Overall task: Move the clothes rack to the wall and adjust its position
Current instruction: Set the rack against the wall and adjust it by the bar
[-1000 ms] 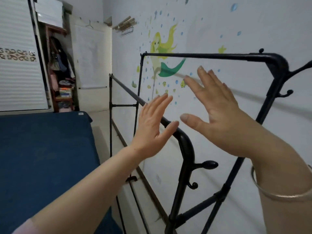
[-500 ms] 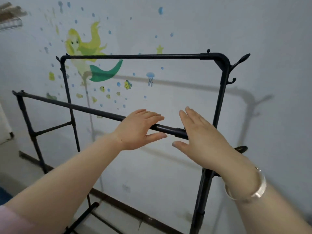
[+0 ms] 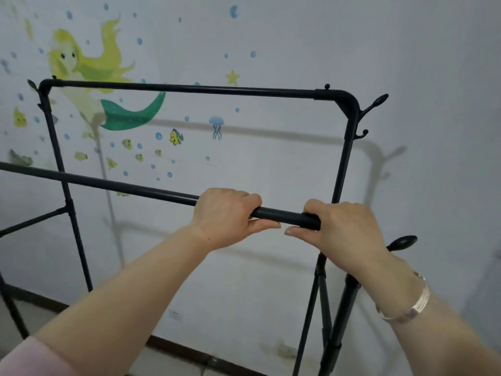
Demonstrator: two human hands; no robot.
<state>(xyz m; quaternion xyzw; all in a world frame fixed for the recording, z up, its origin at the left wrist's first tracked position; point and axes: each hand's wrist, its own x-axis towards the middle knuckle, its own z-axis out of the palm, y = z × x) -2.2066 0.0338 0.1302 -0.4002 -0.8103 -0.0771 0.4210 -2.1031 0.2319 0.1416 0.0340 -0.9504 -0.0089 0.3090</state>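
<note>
A black metal clothes rack [image 3: 189, 89] with two top rails stands in front of the white wall [image 3: 298, 158]. Its far rail runs level and close to the wall. The near rail [image 3: 108, 183] slants across the middle of the view. My left hand [image 3: 227, 217] is closed over the near rail. My right hand [image 3: 341, 226] grips the same rail a little to the right, near its right-hand corner. Hook knobs [image 3: 379, 100] stick out from the rack's right-hand posts.
The wall carries a mermaid sticker [image 3: 89, 77] with fish and bubbles. A dark skirting board [image 3: 206, 356] runs along its foot, and a small socket [image 3: 175, 314] sits low on it. A silver bangle [image 3: 409, 308] is on my right wrist.
Both hands were open in front of the near rail; they have come down and closed around it. The view has turned from the room's length to face the wall.
</note>
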